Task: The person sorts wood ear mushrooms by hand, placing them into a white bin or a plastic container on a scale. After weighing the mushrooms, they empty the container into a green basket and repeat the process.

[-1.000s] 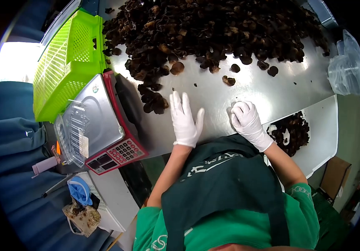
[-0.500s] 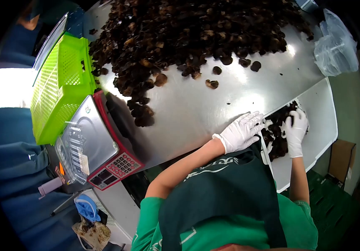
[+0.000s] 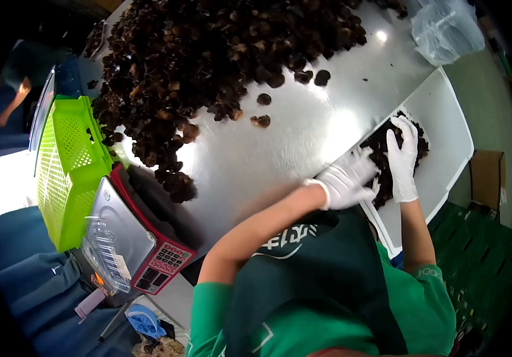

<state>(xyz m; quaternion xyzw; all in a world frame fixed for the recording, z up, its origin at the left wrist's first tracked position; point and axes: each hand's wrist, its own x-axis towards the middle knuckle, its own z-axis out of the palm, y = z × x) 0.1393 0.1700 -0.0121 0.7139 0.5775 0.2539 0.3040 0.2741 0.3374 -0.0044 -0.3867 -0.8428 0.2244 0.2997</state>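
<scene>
Food workroom, apparently; metal table (image 3: pixel 268 154); keypad scale (image 3: pixel 126 229); green basket (image 3: pixel 68 178); mushroom-like heap (image 3: pixel 220 47)

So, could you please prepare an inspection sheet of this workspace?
Surface: metal table with glare and small dark specks.
Things: dark pieces heaped on the table, more in the white bin.
Clutter: scale with clear tray overlapping it in view; green basket beside; plastic bag at right.
Left hand: gloved, blurred, by the bin's edge; grip unclear.
Right hand: gloved, over the bin's pieces, thumb and fingers apart.
Cables: nothing seen.
Surroundings: cardboard box at right; another person's arm far left.
</scene>
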